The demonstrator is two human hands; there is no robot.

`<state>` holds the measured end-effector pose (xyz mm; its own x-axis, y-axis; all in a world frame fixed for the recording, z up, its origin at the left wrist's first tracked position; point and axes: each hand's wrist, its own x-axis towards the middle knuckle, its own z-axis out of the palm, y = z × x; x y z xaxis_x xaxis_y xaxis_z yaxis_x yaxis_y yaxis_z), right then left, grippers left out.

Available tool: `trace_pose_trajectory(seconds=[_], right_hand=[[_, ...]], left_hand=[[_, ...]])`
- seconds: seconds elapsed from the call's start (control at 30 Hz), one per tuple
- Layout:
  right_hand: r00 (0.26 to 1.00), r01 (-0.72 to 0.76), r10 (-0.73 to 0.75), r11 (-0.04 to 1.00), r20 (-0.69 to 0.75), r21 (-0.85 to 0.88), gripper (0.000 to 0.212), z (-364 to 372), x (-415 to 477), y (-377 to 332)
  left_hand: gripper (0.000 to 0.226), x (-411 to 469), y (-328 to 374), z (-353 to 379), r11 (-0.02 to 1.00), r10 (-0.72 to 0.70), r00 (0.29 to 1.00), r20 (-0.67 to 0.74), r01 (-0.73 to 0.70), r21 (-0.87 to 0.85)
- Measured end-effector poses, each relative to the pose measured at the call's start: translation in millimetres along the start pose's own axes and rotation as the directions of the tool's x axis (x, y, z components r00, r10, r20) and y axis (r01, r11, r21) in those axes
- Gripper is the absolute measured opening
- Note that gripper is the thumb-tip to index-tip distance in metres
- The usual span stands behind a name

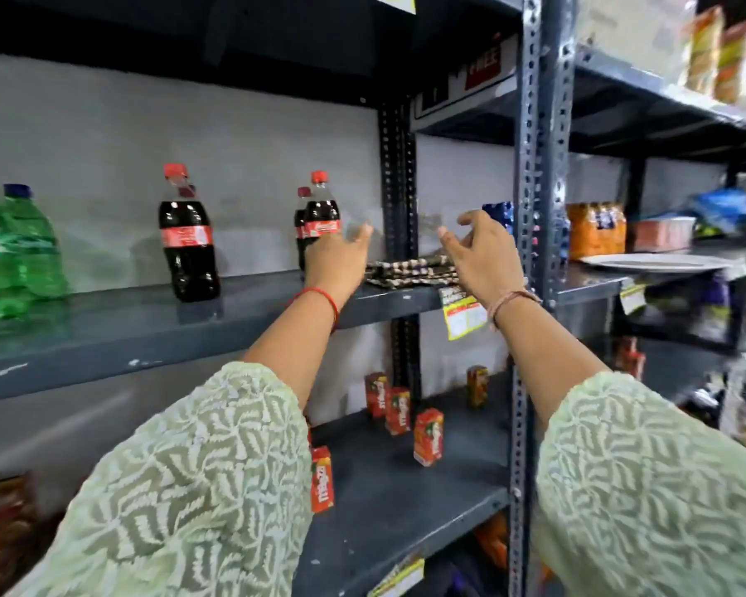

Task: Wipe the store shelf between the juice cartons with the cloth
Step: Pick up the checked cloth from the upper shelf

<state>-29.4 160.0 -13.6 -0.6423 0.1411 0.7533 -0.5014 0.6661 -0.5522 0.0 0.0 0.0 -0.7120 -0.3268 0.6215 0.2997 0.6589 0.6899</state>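
Both my left hand (337,256) and right hand (481,252) hover spread wide, empty, flanking the folded cloth (410,273) on the upper shelf (147,329)

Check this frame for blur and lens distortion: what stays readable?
Head view: wide-angle bending bows the shelf post; right-edge goods smear; left hand and right hand show motion blur at the fingers; cola bottle, folded cloth and juice cartons stay legible.

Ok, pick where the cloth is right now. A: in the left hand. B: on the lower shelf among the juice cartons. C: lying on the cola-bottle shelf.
C: the folded cloth lies on the upper shelf, between both open hands, right of the cola bottles.
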Motion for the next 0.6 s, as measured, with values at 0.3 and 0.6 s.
trace_pose_trajectory(seconds=[0.3,0.6], right_hand=[[0.95,-0.278,0.3,0.939,0.087,-0.205,0.041,6,45,34],[0.91,-0.387,0.397,0.917,0.123,-0.096,0.023,12,56,49]], left_hand=[[0.041,49,1,41,0.959,-0.285,0.92,0.268,0.268,0.097],[0.012,53,-1,53,0.97,-0.205,0.93,0.306,0.151,0.191]])
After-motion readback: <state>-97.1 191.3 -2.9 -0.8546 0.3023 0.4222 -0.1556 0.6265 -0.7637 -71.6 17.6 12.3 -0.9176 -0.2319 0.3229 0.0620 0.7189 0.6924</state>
